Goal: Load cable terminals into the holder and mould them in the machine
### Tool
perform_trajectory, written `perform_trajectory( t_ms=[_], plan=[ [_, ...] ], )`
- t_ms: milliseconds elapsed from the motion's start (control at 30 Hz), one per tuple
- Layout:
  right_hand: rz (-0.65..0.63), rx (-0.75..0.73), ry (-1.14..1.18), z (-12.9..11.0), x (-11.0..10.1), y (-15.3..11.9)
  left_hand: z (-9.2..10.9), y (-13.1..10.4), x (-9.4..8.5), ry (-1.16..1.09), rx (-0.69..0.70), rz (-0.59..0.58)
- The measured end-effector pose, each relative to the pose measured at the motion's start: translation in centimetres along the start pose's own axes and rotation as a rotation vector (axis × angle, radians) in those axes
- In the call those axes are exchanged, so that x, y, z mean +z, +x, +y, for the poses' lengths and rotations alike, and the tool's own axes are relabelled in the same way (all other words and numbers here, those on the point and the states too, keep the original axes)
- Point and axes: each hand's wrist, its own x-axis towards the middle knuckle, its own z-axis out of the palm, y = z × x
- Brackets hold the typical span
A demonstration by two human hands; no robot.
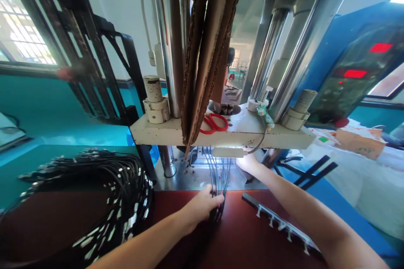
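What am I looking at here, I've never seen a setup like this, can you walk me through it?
This is one view from a camera worn on a person's head, looking down at their own bare arms. In front stands a press-like machine with shiny steel columns and a cream metal plate, on which red-handled scissors lie. The left hand grips a bunch of thin grey cables running under the plate. The right hand reaches under it too; its grip is hidden. A big coil of black cables lies left on the dark red worktop.

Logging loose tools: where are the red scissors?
The red scissors lie on the machine's pale platen, centre of the head view, right of the hanging cardboard.
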Motion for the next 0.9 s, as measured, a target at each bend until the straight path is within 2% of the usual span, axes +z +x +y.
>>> perform_trajectory(
  t_ms=[100,167,267,400,500,633,767,900],
  plan=[
    [0.071,-0.187,-0.082,-0.9,1.4,-2.4,1.9,0.6,-2.0,0.449,0.251,0.349],
    [0.154,-0.302,-0.157,-1.4,2.4,-3.1,3.0,1.4,-3.5,0.772,0.445,0.465],
    [0.221,-0.298,-0.230,-1.7,3.5,-2.7,4.1,2.8,-5.3,1.189,0.680,0.428],
    [0.232,-0.288,-0.269,-1.3,3.8,-1.9,4.1,4.2,-6.7,1.569,0.748,0.309],
    [0.206,-0.326,-0.300,-0.7,3.3,-2.0,3.4,4.7,-7.8,1.699,0.776,0.301],
    [0.201,-0.360,-0.286,0.1,2.7,-2.5,2.7,5.0,-8.7,1.736,0.806,0.325],
    [0.206,-0.374,-0.232,0.7,2.5,-2.7,3.1,5.1,-8.5,1.717,0.821,0.333],
    [0.227,-0.425,-0.178,0.7,2.5,-2.4,3.9,5.6,-7.6,1.707,0.866,0.285]
  ],
)
